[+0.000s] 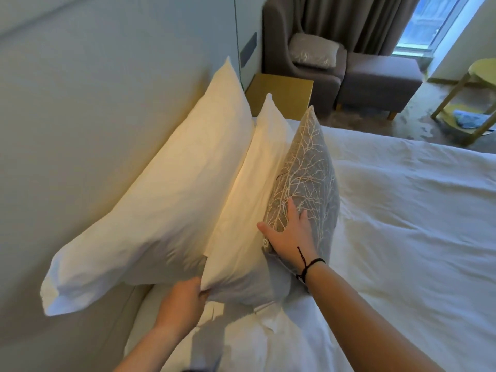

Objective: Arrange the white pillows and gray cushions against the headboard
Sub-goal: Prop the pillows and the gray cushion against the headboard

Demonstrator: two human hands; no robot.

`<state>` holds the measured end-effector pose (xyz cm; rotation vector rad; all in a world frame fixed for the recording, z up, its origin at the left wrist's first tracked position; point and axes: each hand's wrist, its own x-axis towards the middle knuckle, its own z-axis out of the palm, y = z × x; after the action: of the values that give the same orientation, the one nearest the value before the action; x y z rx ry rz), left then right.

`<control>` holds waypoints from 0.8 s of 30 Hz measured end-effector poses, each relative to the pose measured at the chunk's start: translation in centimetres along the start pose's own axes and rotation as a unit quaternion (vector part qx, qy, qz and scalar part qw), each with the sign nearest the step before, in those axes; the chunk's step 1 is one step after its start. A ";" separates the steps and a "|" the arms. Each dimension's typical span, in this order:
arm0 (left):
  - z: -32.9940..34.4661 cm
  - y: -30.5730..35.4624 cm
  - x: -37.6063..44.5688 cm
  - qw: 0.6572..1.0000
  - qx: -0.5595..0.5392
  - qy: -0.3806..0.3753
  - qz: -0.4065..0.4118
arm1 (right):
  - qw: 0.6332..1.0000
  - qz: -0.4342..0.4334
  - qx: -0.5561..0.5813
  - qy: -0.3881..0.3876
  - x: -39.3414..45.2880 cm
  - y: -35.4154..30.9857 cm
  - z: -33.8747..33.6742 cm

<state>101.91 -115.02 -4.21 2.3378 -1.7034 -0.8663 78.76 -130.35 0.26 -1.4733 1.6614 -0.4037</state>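
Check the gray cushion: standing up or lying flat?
Standing on edge: the gray cushion leans against the front white pillow, top corner up, steadied by the right hand.

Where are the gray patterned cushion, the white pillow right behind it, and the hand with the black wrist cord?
gray cushion (308, 167): head view, on its branch-patterned face.
front white pillow (255, 197): head view, on its lit middle.
right hand (291, 232): head view, on the back of the hand.
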 end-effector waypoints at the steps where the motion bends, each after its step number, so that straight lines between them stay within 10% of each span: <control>1: -0.4 -0.2 -0.2 1.000 0.029 0.006 0.006 | 1.000 0.000 -0.001 -0.002 0.0 0.0 0.0; 24: -1.0 0.3 -7.1 0.985 0.058 0.131 -0.100 | 0.990 -0.058 0.080 -0.100 -0.9 3.5 -3.3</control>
<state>100.72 -108.96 -0.59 2.5970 -1.4701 -0.4679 73.95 -129.59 0.03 -1.4451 1.3586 -0.4285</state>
